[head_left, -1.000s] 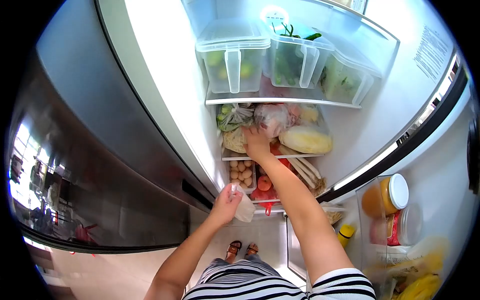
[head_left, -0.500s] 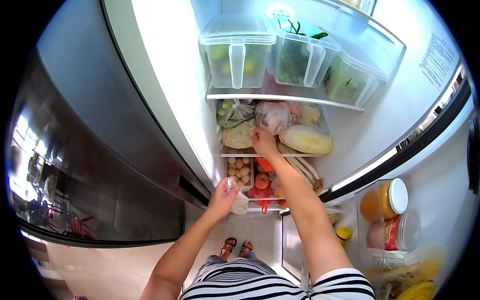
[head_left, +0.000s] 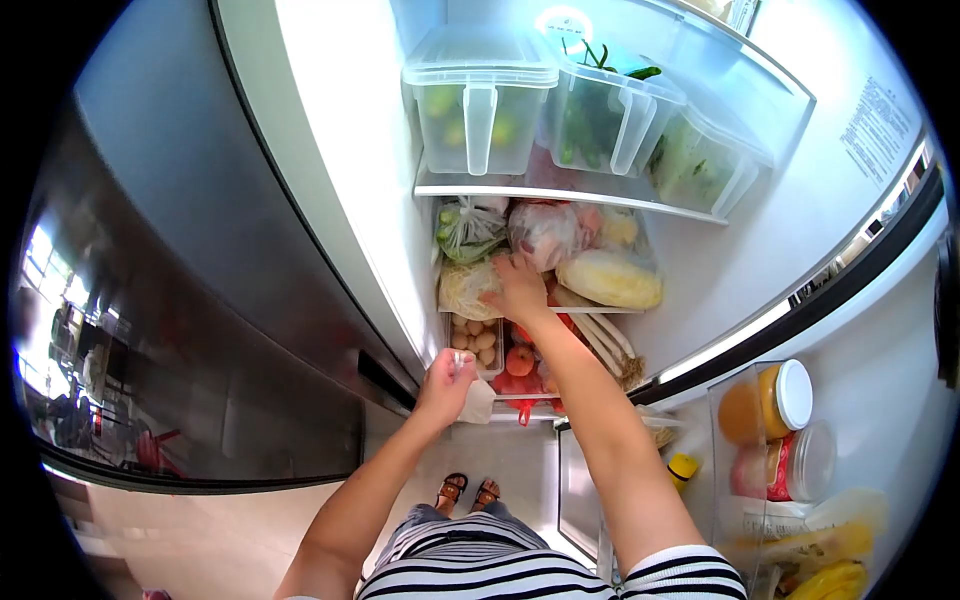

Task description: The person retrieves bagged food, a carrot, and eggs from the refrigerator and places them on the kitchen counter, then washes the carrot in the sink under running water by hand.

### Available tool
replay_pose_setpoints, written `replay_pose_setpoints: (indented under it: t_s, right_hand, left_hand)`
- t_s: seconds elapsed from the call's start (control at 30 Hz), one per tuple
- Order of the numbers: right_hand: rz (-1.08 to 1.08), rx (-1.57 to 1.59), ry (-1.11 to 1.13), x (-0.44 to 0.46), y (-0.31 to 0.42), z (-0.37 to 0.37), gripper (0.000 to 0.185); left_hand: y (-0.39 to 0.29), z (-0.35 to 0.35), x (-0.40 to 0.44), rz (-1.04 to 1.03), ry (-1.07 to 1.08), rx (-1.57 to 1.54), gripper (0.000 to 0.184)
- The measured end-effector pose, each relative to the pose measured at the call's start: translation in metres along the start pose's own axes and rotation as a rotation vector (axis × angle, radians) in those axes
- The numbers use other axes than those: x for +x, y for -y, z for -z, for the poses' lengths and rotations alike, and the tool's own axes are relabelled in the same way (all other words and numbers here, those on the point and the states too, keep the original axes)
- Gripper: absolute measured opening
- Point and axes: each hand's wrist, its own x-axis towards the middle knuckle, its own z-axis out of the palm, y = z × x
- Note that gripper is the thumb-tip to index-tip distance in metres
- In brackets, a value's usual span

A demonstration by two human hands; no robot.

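Note:
My left hand [head_left: 447, 385] is closed around the top of a small clear plastic bag, with a pale, whitish piece [head_left: 478, 402] hanging below the fingers. What that piece is, I cannot tell. On the middle shelf my right hand [head_left: 518, 290] rests with fingers spread at the right side of a bagged pale cabbage [head_left: 468, 290]. Behind it are a tied bag of green vegetables [head_left: 470, 230] and a clear bag of pinkish food [head_left: 545, 232]. A long wrapped napa cabbage [head_left: 610, 278] lies to the right of this hand.
Below sit a box of eggs [head_left: 478, 340], a red bag with apples [head_left: 519, 360] and leeks [head_left: 605, 345]. Handled bins [head_left: 480, 120] stand on the upper shelf [head_left: 570, 192]. Jars [head_left: 795, 394] fill the open right door's rack; the left door [head_left: 250, 300] is beside my left arm.
My right hand has shifted slightly left, and its fingers have gone from bunched together to spread over the bagged cabbage. My left hand still holds the plastic bag, a little higher.

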Motion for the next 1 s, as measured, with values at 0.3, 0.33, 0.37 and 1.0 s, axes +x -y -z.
replay_pose_setpoints:
  t_s: [0.3,0.33,0.37,1.0]
  right_hand:
    - [-0.269,0.103,0.229,-0.012,0.009,0.037,0.060]
    - [-0.318,0.115,0.250,-0.017,0.015,0.048,0.059]
    - [-0.368,0.127,0.270,-0.022,0.017,0.056,0.058]
    - [-0.605,0.056,0.136,-0.145,-0.016,0.071,0.049]
  left_hand:
    - [-0.020,0.003,-0.008,-0.050,0.068,-0.017,0.013]
    - [-0.020,0.004,-0.008,-0.034,0.058,0.004,0.013]
    - [-0.020,0.004,-0.009,-0.019,0.047,0.024,0.014]
    - [-0.014,-0.008,-0.012,-0.114,0.202,0.635,0.037]
